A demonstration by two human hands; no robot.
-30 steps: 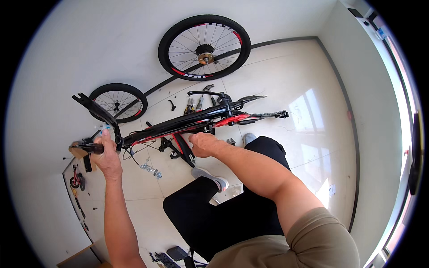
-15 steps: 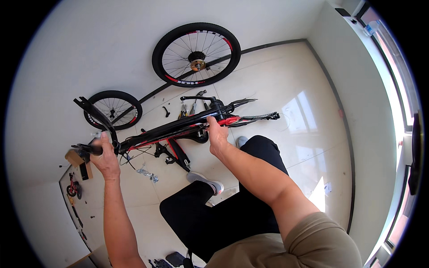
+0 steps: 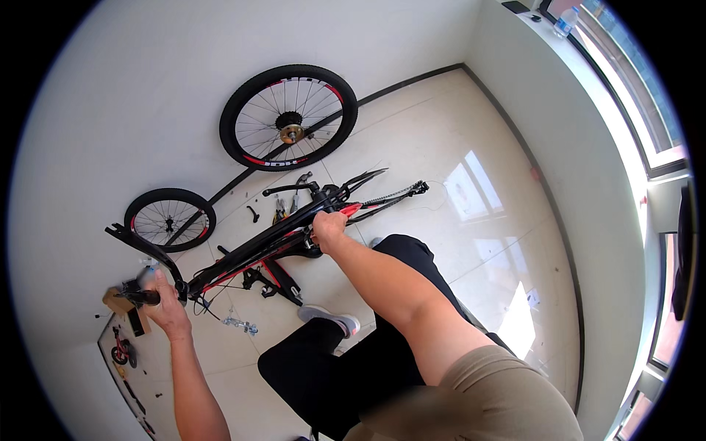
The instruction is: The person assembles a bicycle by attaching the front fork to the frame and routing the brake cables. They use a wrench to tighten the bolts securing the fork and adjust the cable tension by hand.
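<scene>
A black and red bicycle frame (image 3: 254,251) hangs tilted in front of me, its fork end at the left and its chain end at the right. My left hand (image 3: 169,310) is closed round a dark part at the fork (image 3: 163,261); its fingertips are partly blurred. Around the frame's tubing near the crank arm (image 3: 288,189), my right hand (image 3: 329,229) is closed, beside a red part (image 3: 351,210). A chain (image 3: 386,195) runs toward the rear end. Loose cables and a silver metal part (image 3: 240,325) dangle below the front.
A large wheel (image 3: 348,125) and a smaller-looking wheel (image 3: 209,220) lean on the wall. Tools (image 3: 279,208) lie on the floor behind the frame. At the left are a cardboard box (image 3: 116,301) and a small red bike (image 3: 120,348). My shoe (image 3: 331,320) is below.
The view has shifted, so the wheels and frame appear farther left. The frame's fork end and my left hand sit lower against the wheels. Both hands keep their hold.
</scene>
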